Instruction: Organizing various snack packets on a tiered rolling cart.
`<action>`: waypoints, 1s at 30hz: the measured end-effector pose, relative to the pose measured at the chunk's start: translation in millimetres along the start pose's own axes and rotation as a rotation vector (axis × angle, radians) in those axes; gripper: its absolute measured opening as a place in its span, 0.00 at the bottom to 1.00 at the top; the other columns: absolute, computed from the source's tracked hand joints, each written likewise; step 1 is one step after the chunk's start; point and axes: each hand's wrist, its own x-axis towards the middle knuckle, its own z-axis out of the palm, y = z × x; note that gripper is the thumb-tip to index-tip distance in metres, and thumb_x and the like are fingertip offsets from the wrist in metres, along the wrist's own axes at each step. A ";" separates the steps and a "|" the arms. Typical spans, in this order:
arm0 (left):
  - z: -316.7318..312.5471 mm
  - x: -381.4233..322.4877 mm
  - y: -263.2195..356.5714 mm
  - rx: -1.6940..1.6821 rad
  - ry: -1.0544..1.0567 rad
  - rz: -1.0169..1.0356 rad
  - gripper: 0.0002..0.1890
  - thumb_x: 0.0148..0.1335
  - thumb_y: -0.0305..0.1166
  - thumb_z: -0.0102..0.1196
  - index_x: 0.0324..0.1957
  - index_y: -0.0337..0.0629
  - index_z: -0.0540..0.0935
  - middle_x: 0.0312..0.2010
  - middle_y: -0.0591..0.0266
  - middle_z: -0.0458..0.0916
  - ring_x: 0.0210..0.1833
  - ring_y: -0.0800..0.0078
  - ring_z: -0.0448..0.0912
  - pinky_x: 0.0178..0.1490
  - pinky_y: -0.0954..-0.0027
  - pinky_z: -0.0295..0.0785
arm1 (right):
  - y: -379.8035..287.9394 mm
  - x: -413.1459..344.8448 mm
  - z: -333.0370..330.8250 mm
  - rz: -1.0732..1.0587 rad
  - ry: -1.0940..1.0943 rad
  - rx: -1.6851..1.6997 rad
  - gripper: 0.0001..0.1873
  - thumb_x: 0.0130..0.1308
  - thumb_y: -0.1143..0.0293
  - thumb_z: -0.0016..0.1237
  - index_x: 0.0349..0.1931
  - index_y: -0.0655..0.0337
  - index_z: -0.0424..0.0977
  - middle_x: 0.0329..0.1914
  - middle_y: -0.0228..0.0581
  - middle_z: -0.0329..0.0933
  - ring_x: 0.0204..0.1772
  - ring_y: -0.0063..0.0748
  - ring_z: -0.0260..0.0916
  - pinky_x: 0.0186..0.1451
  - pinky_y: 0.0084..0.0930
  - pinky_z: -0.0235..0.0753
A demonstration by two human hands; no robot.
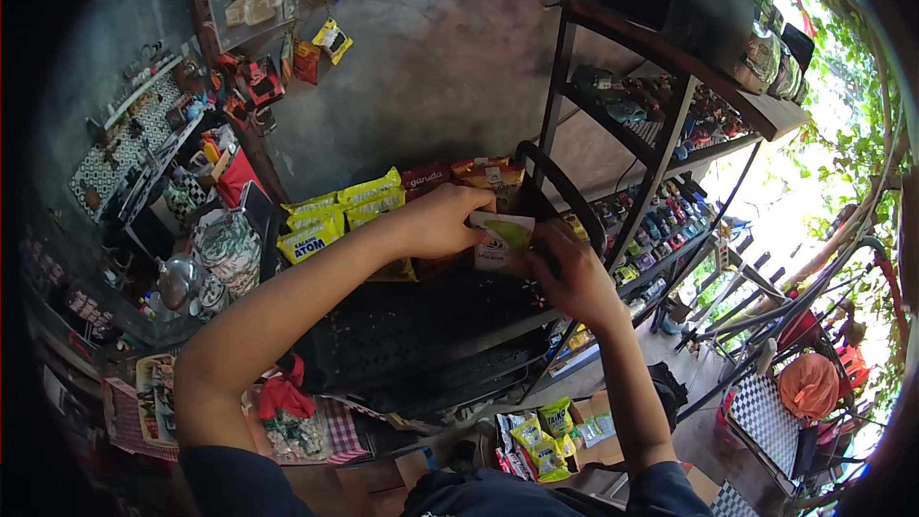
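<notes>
My left hand [449, 221] reaches across to a white and green snack packet [495, 244], its fingers on the packet's upper left corner. At the packet's right side is my right hand [574, 274], fingers bent against its edge. The packet stands upright at the right end of a row of snack packs on a black shelf [409, 334]. Yellow peanut packs [312, 233] fill the row's left part. Dark red packs [427, 176] and a red and gold pack [495, 176] stand behind my hands. My left forearm hides part of the row.
A black metal rack [664, 136] with toy cars [664, 219] stands at the right. Below, an open cardboard box [599, 431] holds more snack packs [542, 441]. Jars and a glass lid [179, 281] crowd the left. Small packets [332, 41] hang on the wall.
</notes>
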 end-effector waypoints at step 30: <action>53.5 32.1 -32.6 0.207 0.232 0.224 0.22 0.52 0.27 0.56 0.50 0.31 0.70 0.45 0.42 0.74 0.49 0.49 0.75 0.49 0.56 0.70 | -5.7 2.9 1.7 0.128 -0.065 -0.192 0.21 0.62 0.65 0.47 0.53 0.64 0.64 0.45 0.52 0.71 0.44 0.54 0.74 0.45 0.44 0.73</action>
